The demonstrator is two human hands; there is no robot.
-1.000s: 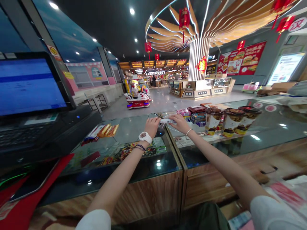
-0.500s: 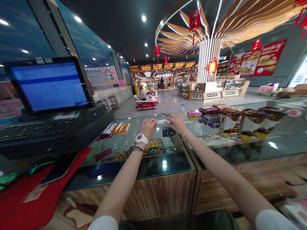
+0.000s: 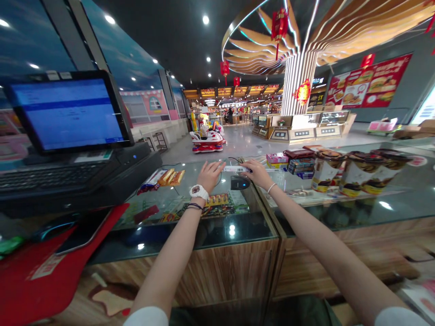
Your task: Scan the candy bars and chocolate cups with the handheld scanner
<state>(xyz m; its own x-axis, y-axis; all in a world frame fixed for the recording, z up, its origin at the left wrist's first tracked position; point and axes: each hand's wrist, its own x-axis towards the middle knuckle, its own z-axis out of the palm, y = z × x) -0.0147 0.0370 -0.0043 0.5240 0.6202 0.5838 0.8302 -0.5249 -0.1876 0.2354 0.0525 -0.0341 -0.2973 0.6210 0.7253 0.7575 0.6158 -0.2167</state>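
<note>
My left hand (image 3: 210, 175), a white watch on its wrist, lies over the glass counter with its fingers stretched out. The fingertips are at the left end of a narrow white strip-like item (image 3: 233, 169). At that item's right end, the fingers of my right hand (image 3: 258, 173) are closed round it; a small dark part shows by the thumb. What kind of item it is, I cannot make out. Just below it, a black device (image 3: 239, 183) with a blue light sits on the glass between my hands. Packaged snack bars (image 3: 171, 177) lie left of my left hand.
A monitor (image 3: 71, 113) and a keyboard (image 3: 57, 181) stand at the left, above a phone (image 3: 83, 232) on a red mat (image 3: 73, 276). Stacked small boxes (image 3: 301, 165) and several large cups (image 3: 356, 174) occupy the right side of the glass counter (image 3: 217, 235).
My left fingers have spread and flattened beside the white item's left end, and more of the item shows. My right hand has shifted slightly right. The view has tilted a little.
</note>
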